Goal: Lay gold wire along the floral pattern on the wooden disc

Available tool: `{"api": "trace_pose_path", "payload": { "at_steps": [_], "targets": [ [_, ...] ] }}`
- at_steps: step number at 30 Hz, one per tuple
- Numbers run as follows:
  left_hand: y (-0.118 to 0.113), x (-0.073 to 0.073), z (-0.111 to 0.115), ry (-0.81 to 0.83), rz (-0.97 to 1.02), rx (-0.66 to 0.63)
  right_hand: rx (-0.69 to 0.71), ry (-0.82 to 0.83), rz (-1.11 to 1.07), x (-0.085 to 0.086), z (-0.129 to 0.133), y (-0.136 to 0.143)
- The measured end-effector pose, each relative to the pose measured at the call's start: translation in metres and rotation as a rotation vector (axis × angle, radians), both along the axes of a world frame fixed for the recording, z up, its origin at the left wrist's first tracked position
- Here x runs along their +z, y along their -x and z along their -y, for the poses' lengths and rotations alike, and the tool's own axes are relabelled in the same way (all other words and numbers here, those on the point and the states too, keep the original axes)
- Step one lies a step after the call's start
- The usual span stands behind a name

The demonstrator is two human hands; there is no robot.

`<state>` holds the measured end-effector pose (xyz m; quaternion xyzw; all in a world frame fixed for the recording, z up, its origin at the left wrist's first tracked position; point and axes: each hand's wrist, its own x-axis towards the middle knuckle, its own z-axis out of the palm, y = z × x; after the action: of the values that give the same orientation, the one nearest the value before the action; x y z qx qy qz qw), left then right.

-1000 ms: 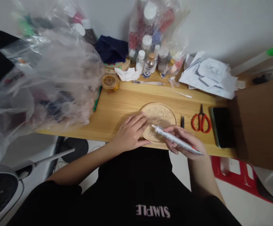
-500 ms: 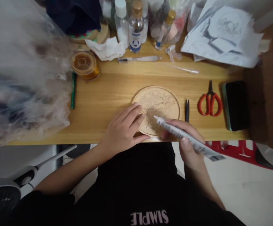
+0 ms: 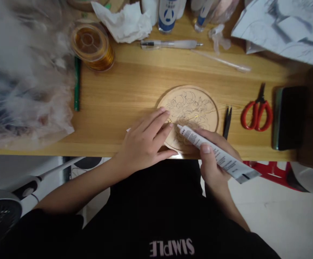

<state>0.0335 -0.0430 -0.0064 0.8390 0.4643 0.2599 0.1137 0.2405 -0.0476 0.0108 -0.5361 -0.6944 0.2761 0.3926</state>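
A round wooden plate (image 3: pixel 215 108) with a floral line drawing lies at the table's front edge. My left hand (image 3: pixel 149 138) rests on its left side, fingers stretched out flat and thumb along the near rim. By the left fingertips is a small bit of gold wire (image 3: pixel 169 121); whether the fingers press on it I cannot tell. My right hand (image 3: pixel 215 162) is closed around a white glue tube (image 3: pixel 213 149) with printed text. The tube slants down to the left, its narrow nozzle over the drawing close to the left fingertips. Another thin gold strand (image 3: pixel 196 117) shows on the drawing.
Right of the plate lie black tweezers (image 3: pixel 227 122), red-handled pliers or snips (image 3: pixel 257 115) and a dark phone (image 3: pixel 290 118). A gold wire spool (image 3: pixel 93 46), green pen (image 3: pixel 76 84), crumpled tissue (image 3: pixel 124 22), white pen (image 3: pixel 172 44) and bottle (image 3: pixel 168 16) stand or lie behind. Plastic bags (image 3: pixel 32 79) fill the left.
The view has moved closer to the table. The nozzle stays near the left fingertips, and the tube's print now shows sharply. My left hand keeps its place on the plate.
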Motion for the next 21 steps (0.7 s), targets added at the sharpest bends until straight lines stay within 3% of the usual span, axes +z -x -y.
{"api": "trace_pose_path", "payload": {
  "at_steps": [21],
  "targets": [
    [0.0004,0.0003,-0.0005,-0.063,-0.042,0.002,0.052,-0.055,0.070,-0.0057,-0.0024,-0.0048]
  ]
}}
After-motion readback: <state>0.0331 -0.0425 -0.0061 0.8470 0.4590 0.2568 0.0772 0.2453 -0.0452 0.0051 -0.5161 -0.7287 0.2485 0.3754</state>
